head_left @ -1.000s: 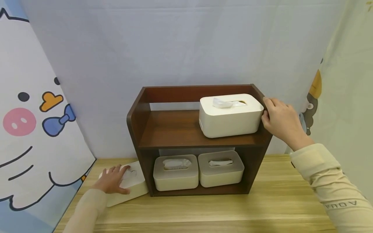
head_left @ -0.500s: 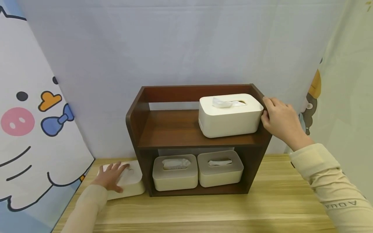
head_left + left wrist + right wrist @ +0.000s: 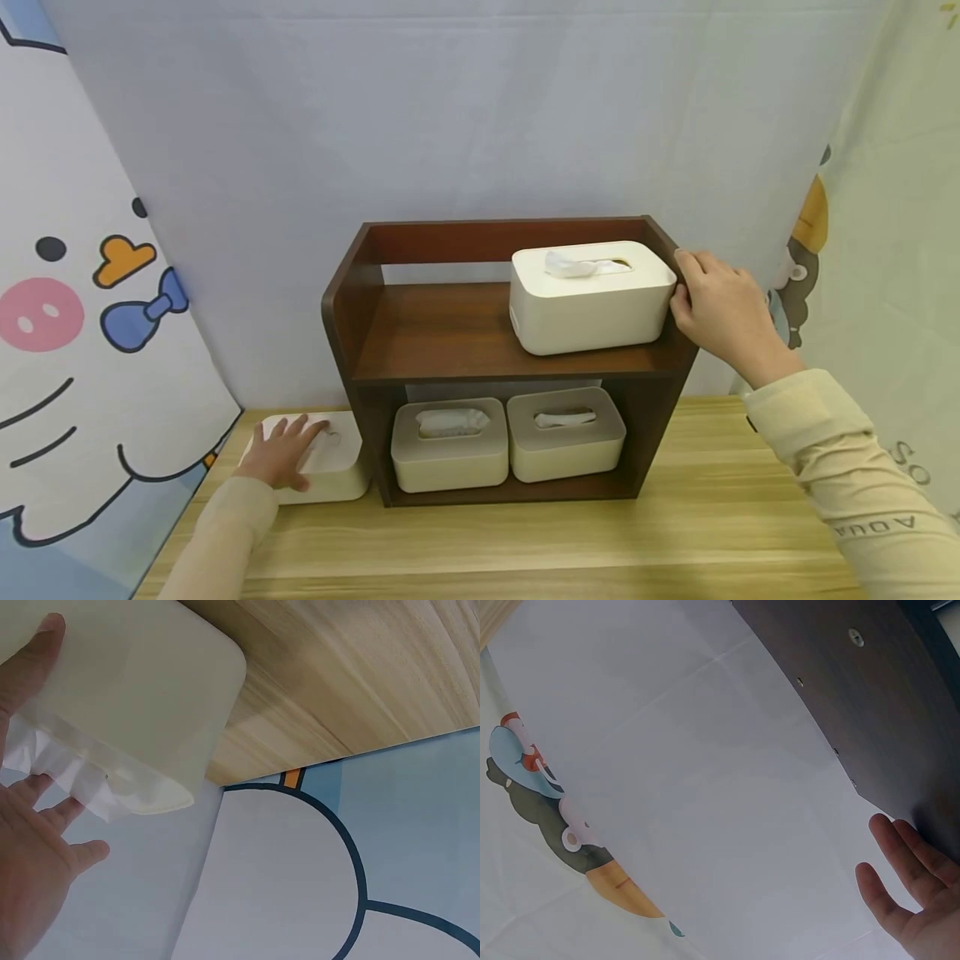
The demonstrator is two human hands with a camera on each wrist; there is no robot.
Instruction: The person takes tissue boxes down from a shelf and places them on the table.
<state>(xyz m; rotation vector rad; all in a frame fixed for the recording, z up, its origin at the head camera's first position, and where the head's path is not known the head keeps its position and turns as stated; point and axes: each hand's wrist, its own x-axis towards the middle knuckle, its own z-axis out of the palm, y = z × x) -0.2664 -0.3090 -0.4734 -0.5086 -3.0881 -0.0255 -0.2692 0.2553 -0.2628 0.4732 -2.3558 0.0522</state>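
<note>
A two-tier dark brown wooden shelf [image 3: 442,333] stands on the table. One white tissue box [image 3: 333,467] lies left of it, close to its left side panel. My left hand [image 3: 281,454] is spread over this box; in the left wrist view the thumb lies along a side wall and the fingers reach near the tissue. At the shelf's upper right edge, my right hand [image 3: 723,308] holds the side panel between thumb and forefinger. The right wrist view shows the other fingers [image 3: 900,862] loosely extended by the panel's outer face. Another white tissue box [image 3: 592,312] sits on the upper tier's right.
On the lower tier, two more tissue boxes stand side by side: a left one [image 3: 453,467] and a right one [image 3: 573,458]. The wood-grain table [image 3: 480,550] reaches back to a pale cloth [image 3: 450,108]. A cartoon-printed panel [image 3: 90,400] borders the left side.
The tissue box under my left hand has turned from slanted to nearly square with the shelf, its near end moving back. My right hand stays on the shelf panel.
</note>
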